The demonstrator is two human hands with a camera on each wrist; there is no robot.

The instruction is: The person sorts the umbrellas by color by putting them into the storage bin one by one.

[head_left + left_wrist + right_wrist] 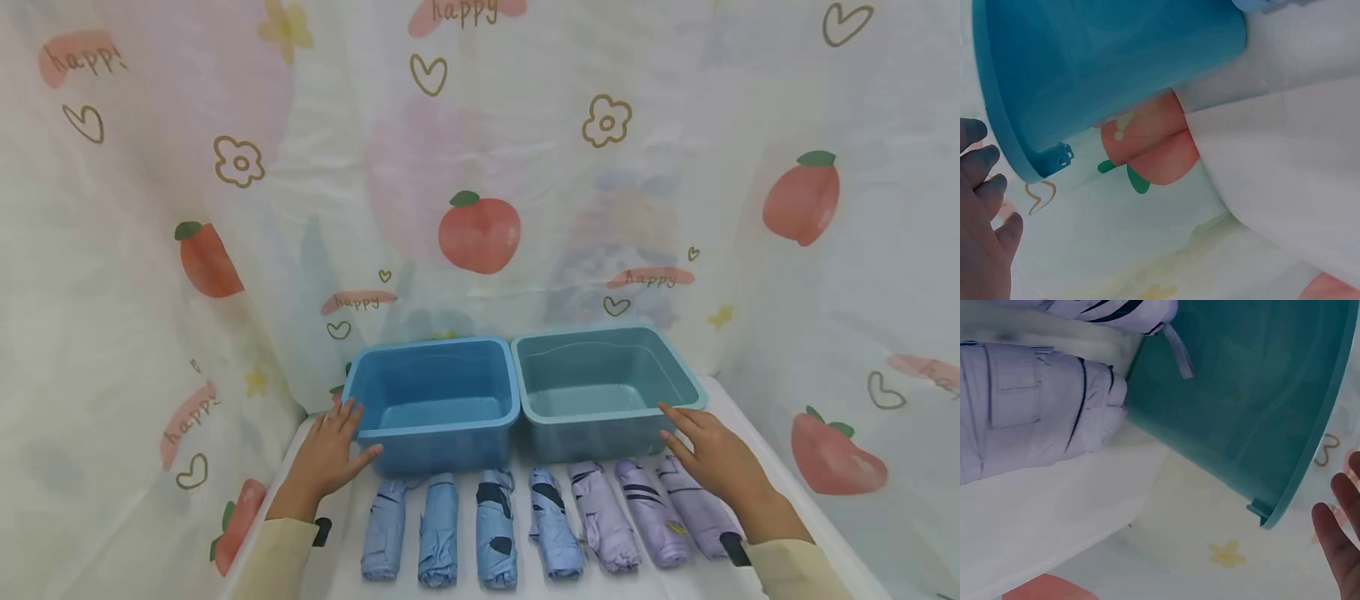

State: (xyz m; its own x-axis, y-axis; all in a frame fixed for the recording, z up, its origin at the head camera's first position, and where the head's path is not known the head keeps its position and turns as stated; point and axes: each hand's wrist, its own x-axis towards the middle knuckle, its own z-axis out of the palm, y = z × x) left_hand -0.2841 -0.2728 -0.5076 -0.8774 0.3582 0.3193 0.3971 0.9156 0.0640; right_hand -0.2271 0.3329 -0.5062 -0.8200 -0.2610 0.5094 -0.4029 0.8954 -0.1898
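My left hand (324,454) is at the front left corner of a blue plastic bin (450,450), fingers loosely extended near its rim. In the left wrist view that hand (982,212) shows spread fingertips beside the bin's rim (997,125). Over at the teal bin (592,437), my right hand (716,457) reaches to the front right corner with straight fingers and holds nothing. Folded umbrellas lie in a row in front of the bins: several light blue ones (438,533) on the left, three lavender ones (606,525) on the right.
Both bins stand side by side at the back of a white-covered table (341,550), with no contents visible. A printed curtain (480,150) with fruit and hearts hangs behind and along both sides. The rightmost lavender umbrella (693,508) lies partly under my right forearm in the head view.
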